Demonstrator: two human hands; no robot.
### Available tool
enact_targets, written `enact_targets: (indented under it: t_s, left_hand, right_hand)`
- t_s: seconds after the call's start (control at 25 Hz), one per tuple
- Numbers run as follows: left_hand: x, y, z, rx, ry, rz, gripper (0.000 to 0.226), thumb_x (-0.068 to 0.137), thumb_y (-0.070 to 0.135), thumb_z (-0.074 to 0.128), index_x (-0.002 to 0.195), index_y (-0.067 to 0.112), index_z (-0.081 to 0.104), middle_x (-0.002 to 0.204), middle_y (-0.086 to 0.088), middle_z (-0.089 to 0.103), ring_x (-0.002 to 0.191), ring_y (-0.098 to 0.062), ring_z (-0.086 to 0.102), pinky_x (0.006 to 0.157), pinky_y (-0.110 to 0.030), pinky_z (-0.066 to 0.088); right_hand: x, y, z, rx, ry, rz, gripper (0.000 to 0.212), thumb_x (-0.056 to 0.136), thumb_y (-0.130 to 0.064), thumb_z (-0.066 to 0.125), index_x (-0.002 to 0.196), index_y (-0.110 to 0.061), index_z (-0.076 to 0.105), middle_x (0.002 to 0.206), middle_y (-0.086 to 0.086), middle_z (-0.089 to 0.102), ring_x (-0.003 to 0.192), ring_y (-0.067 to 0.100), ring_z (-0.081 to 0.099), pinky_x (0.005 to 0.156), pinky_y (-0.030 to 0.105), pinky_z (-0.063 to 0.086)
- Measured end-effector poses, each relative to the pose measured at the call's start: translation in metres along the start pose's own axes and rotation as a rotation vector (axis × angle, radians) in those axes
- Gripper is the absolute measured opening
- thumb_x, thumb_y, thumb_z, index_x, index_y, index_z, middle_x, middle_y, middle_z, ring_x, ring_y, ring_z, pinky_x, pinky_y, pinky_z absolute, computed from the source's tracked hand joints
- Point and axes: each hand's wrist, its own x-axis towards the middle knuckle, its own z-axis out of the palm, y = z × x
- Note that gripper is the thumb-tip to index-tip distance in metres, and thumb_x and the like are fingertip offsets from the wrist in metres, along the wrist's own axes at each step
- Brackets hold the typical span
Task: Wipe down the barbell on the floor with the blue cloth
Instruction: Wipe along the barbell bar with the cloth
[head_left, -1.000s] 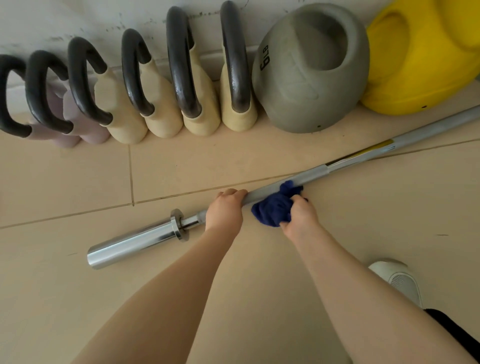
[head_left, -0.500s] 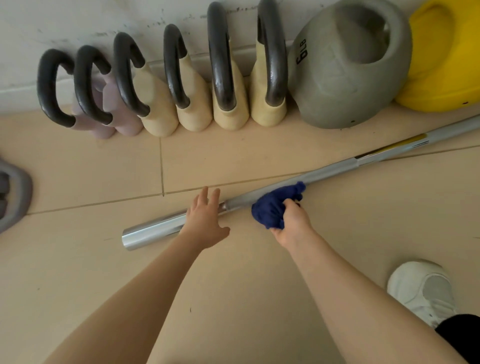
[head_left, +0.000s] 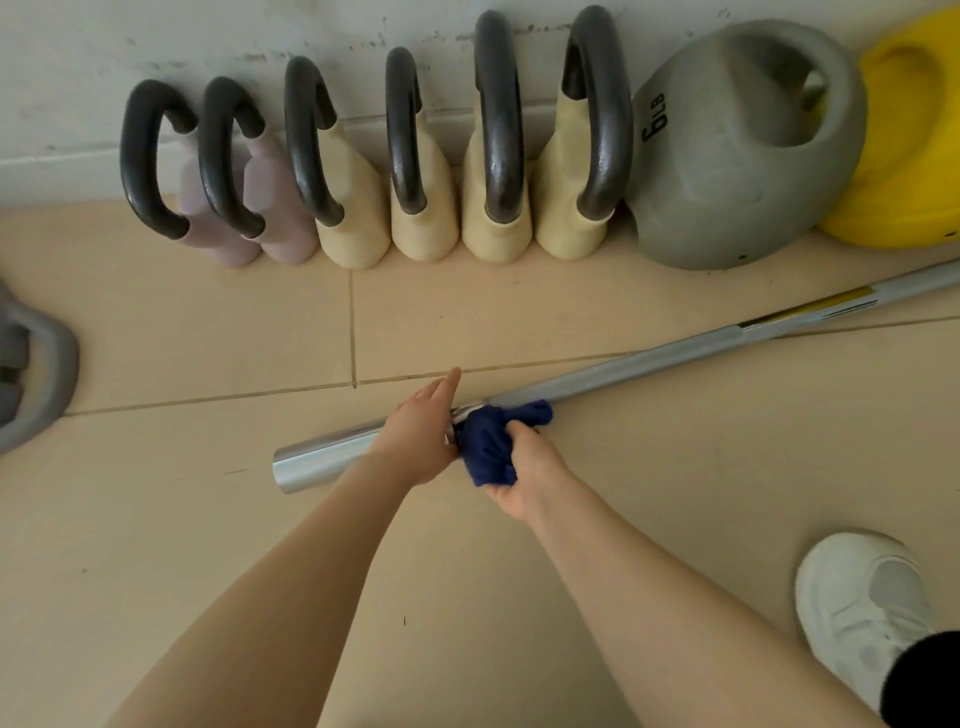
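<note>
Surface: beige tiled floor (head_left: 182, 519) with dark grout lines, meeting a scuffed white wall (head_left: 156, 31) along the far edge.

Against the wall, in a row: two pale pink kettlebells (head_left: 249, 228) at the left, then four cream kettlebells (head_left: 426, 218), all with dark handles; a larger grey kettlebell (head_left: 727, 171) marked "6 LB"; a yellow kettlebell (head_left: 904, 156) at the right frame edge. A grey object (head_left: 36, 374) is partly in frame at the left edge; type cannot be determined. A white shoe (head_left: 857, 608) stands on the floor at lower right.

Left hand (head_left: 421, 441): open, fingers extended and held together, pointing away from the person, palm laid across the barbell (head_left: 649, 364). It is not closed around the bar.

Right hand (head_left: 524, 478): closed in a grip around a bunched blue cloth (head_left: 488, 441), pressing it against the bar. A tail of cloth lies over the top of the shaft.

Barbell position: flat on the floor, running diagonally from a chrome sleeve end (head_left: 311, 465) at centre left up to the right frame edge, with a yellow label (head_left: 831, 301) near the far portion. The hands sit just beside each other where the sleeve meets the shaft, left hand on the sleeve side, cloth on the shaft side, hand and cloth touching
</note>
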Motion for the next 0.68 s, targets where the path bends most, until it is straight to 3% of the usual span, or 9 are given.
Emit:
enact_targets:
  t_s: [0.08,0.16,0.24,0.32,0.4,0.48,0.56,0.68]
  left_hand:
    - [0.001,-0.001,0.001,-0.032,0.02,-0.004,0.087,0.083,0.007,0.058,0.149,0.019,0.005,0.145,-0.004,0.038,0.123,-0.028,0.046,0.098,-0.035,0.043]
    - [0.001,-0.003,0.0,-0.06,0.028,-0.006,0.089,0.082,0.013,0.065,0.149,0.02,0.007,0.145,-0.004,0.037,0.126,-0.027,0.044,0.1,-0.035,0.042]
    - [0.001,-0.004,0.0,-0.084,0.019,-0.013,0.095,0.079,0.017,0.071,0.149,0.02,0.008,0.148,-0.003,0.035,0.129,-0.027,0.041,0.102,-0.036,0.04]
    - [0.001,-0.005,0.0,-0.087,0.01,-0.019,0.097,0.078,0.017,0.073,0.149,0.021,0.007,0.15,-0.002,0.032,0.13,-0.027,0.04,0.104,-0.035,0.039]
    - [0.0,-0.005,0.003,-0.088,0.04,-0.022,0.096,0.078,0.017,0.072,0.149,0.02,0.007,0.149,-0.004,0.034,0.13,-0.028,0.041,0.104,-0.035,0.038]
    - [-0.003,-0.002,0.007,-0.054,0.08,-0.019,0.093,0.08,0.019,0.07,0.149,0.017,0.008,0.148,-0.004,0.036,0.131,-0.027,0.04,0.105,-0.034,0.034]
    - [-0.005,0.0,0.009,0.003,0.108,-0.019,0.088,0.082,0.02,0.068,0.149,0.017,0.01,0.15,-0.002,0.033,0.135,-0.024,0.036,0.109,-0.032,0.028]
    - [-0.005,0.002,0.009,0.095,0.11,0.004,0.084,0.084,0.021,0.066,0.148,0.018,0.013,0.155,0.0,0.022,0.141,-0.02,0.026,0.114,-0.032,0.021]
  right_hand:
    - [-0.005,0.009,0.009,-0.059,0.027,0.036,0.022,0.096,-0.018,0.04,0.111,-0.009,0.054,0.089,0.006,0.055,0.073,0.019,0.056,0.062,0.03,0.047]
    - [-0.016,0.001,0.003,-0.099,0.027,0.033,0.025,0.099,-0.019,0.035,0.112,-0.01,0.054,0.097,0.011,0.059,0.08,0.022,0.062,0.061,0.025,0.046]
    - [-0.018,-0.014,-0.012,-0.203,0.17,-0.173,0.024,0.096,-0.016,0.039,0.113,-0.009,0.055,0.106,0.015,0.059,0.095,0.028,0.059,0.071,0.031,0.046]
    - [-0.02,-0.023,-0.021,-0.519,0.356,-0.522,0.013,0.088,-0.007,0.044,0.092,-0.012,0.056,0.093,0.011,0.054,0.084,0.026,0.052,0.071,0.033,0.041]
    - [-0.02,-0.017,-0.011,-1.027,0.308,-0.753,0.012,0.084,-0.006,0.048,0.08,-0.017,0.051,0.097,0.011,0.05,0.082,0.029,0.051,0.069,0.034,0.04]
    - [-0.016,-0.003,0.008,-1.545,0.249,-0.791,0.017,0.087,-0.011,0.049,0.101,-0.017,0.056,0.123,0.013,0.043,0.095,0.036,0.054,0.075,0.037,0.044]
    - [-0.012,0.001,0.012,-1.896,0.256,-0.855,0.03,0.092,-0.016,0.046,0.121,-0.021,0.051,0.135,0.014,0.034,0.101,0.038,0.053,0.077,0.039,0.045]
    - [-0.006,-0.035,-0.017,-2.042,0.471,-0.912,0.032,0.097,-0.024,0.041,0.127,-0.023,0.05,0.135,0.012,0.037,0.103,0.035,0.054,0.077,0.037,0.045]
